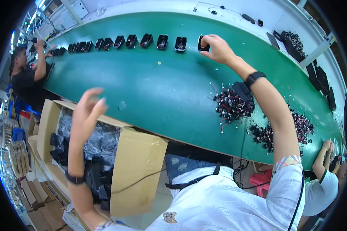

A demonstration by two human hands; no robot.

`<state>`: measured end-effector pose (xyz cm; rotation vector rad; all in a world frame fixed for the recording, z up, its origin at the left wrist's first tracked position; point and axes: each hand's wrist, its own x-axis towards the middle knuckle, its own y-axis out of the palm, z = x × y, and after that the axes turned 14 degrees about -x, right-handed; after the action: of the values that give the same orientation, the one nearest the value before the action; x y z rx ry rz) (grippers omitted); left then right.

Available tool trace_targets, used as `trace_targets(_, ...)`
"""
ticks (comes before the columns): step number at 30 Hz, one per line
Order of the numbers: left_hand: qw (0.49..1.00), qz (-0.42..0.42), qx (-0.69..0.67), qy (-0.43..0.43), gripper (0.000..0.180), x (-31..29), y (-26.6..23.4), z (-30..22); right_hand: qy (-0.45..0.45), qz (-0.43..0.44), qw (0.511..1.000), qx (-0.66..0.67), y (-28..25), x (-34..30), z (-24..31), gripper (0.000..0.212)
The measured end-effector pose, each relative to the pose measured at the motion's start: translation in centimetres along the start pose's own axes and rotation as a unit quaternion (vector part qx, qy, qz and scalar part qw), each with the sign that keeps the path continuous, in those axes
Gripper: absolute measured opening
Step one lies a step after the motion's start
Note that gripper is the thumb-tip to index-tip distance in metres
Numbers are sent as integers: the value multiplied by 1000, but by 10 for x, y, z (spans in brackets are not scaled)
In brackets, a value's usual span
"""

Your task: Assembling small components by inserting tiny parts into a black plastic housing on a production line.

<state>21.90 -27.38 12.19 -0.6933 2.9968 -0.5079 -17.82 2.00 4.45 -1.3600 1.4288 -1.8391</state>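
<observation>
My right hand (219,48) reaches to the far side of the green table, its thumb and fingers around a small black open-topped housing (201,43) standing on the surface. To the left of it a similar black housing (181,44) with parts inside heads a long row of such housings. My left hand (85,115) is raised over the near table edge and an open cardboard box (138,169), slightly blurred, fingers apart and nothing in them. Beneath my right forearm lies a heap of small black parts with red and black wires (233,103).
A second wired heap (302,127) lies right of my forearm on the green table (162,92). The cardboard box holds plastic-wrapped black parts. One person (29,77) works at the far left end, another (324,188) at the right. Black trays (316,77) stand along the back right.
</observation>
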Motion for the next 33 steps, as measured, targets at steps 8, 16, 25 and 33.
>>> trace_targets(8,864,-162,476,-11,50,-205,-151,165,-52,-33,997,-49,62,14,-14,36)
trace_targets(16,845,-131,485,-181,47,-198,-152,169,-10,13,1000,-10,4,-7,-8,28)
trace_targets(25,936,-228,254,-88,14,-148,-146,103,-43,232,967,101,-96,-69,-1,12)
trace_targets(33,942,120,-288,-122,43,12,113,-22,-32,349,936,-46,-62,-82,74,21)
